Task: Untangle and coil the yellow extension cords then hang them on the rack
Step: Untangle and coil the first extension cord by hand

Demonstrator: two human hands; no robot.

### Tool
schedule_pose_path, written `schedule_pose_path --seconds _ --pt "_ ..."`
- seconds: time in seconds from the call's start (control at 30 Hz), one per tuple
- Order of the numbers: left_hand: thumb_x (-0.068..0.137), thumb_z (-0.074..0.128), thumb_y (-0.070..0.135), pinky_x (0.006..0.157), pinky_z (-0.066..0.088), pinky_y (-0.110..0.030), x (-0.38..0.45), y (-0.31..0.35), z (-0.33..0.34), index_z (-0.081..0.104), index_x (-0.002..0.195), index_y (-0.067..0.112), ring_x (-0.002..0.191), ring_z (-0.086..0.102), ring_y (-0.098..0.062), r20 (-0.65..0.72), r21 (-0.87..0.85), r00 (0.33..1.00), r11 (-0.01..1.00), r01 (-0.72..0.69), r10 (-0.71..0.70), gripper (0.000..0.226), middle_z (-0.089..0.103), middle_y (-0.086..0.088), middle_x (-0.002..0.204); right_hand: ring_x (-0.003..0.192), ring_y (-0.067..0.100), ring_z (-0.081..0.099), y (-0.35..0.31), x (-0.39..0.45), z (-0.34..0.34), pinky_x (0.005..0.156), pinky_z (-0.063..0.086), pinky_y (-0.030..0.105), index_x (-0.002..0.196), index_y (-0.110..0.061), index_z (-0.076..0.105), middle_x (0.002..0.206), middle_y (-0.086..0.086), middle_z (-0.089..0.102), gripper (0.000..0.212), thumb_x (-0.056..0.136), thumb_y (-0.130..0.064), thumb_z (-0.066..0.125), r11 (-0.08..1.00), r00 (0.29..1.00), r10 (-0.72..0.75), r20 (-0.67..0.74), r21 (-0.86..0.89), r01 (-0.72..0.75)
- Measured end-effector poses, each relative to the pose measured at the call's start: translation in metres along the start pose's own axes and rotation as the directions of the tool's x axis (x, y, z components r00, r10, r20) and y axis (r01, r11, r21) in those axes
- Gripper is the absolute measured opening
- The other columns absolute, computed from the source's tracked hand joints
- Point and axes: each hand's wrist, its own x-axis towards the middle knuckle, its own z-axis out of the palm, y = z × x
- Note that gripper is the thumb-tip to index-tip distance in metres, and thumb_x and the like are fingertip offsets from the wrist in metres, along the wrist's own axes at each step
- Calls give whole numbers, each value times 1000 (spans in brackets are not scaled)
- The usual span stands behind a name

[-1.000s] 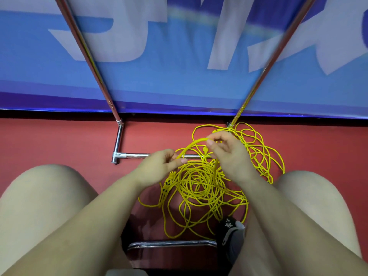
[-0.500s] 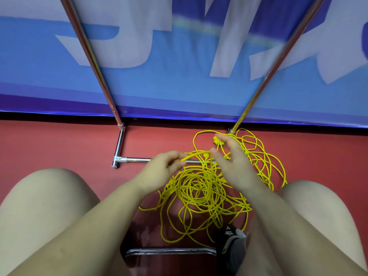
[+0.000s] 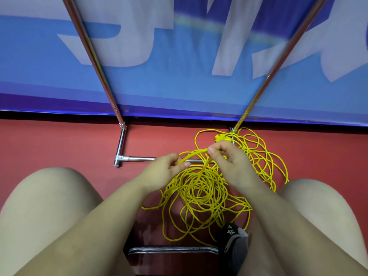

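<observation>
A tangled heap of thin yellow extension cords (image 3: 201,196) lies on the red floor between my knees, spreading right around the rack's foot. My left hand (image 3: 161,172) pinches a short arched bundle of cord (image 3: 194,153) at its left end. My right hand (image 3: 229,162) pinches the same bundle at its right end, just above the heap. A yellow plug (image 3: 222,138) lies beyond my right fingers. The chrome rack (image 3: 139,158) stands behind the heap, its two poles rising to the top of the view.
A blue and white banner (image 3: 179,86) hangs just behind the rack. My bare knees flank the heap left and right. A dark shoe (image 3: 233,242) and a chrome bar (image 3: 171,250) lie at the near edge of the cords.
The arched bundle between my hands has flattened and lowered. My right hand shifted slightly, uncovering the yellow plug behind it. The view tilted down a little.
</observation>
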Motion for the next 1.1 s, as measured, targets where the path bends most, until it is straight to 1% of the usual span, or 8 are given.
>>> schedule_pose_path --seconds 0.13,0.3,0.47,0.53,0.7,0.8,0.97,1.1 --pt "94 54 31 71 40 -35 5 -6 2 42 74 23 71 47 -24 -38 80 999 996 42 -39 25 53 2 71 86 26 62 -3 -1 -3 78 47 34 79 -26 57 81 7 64 12 91 -26 57 995 997 -9 -79 98 17" --pt "97 50 29 66 39 -32 6 -21 3 56 91 10 75 54 -24 64 247 982 956 159 -180 21 68 -12 93 85 8 63 -11 2 -15 86 50 39 81 -23 57 80 -7 64 19 96 -18 47 955 979 86 -185 297 -28" --pt "97 49 25 75 45 -32 7 -20 0 54 86 11 83 62 -27 -53 79 987 984 157 -153 18 69 -10 85 79 2 55 -2 7 -20 77 44 26 89 -26 56 84 -7 60 12 96 -23 48 990 960 42 -278 139 -3" --pt "97 50 21 72 44 -29 8 -14 -2 49 85 14 70 62 -22 -126 -14 986 994 109 -110 14 64 -5 73 103 8 55 5 10 -23 92 42 28 109 -30 55 110 -3 60 17 93 -29 53 999 956 36 -291 13 -33" --pt "94 54 13 61 47 -34 6 3 0 50 90 13 44 48 -6 -162 -273 986 962 -5 -41 6 53 0 59 134 11 33 9 6 -12 108 23 19 135 -28 45 141 3 42 49 88 -32 60 979 992 -61 -110 -201 38" --pt "92 56 12 61 46 -43 2 14 0 55 87 17 48 44 -12 -68 -380 997 924 -45 21 7 51 8 52 129 11 39 11 2 -1 106 25 16 132 -26 49 135 0 47 48 86 -38 58 969 995 -73 72 -231 88" --pt "90 58 10 49 39 -24 -5 31 -7 60 88 14 43 47 -8 19 -433 995 898 -78 96 5 53 6 49 108 3 47 8 -1 5 91 31 4 121 -24 58 115 -8 52 33 90 -33 58 979 989 -29 142 -196 57" --pt "85 63 12 51 40 -22 -9 30 -8 65 85 14 48 47 -8 100 -432 989 901 -52 105 3 54 5 51 100 9 56 7 0 9 86 38 16 101 -22 65 105 0 63 15 88 -28 61 987 980 57 193 -157 -27"
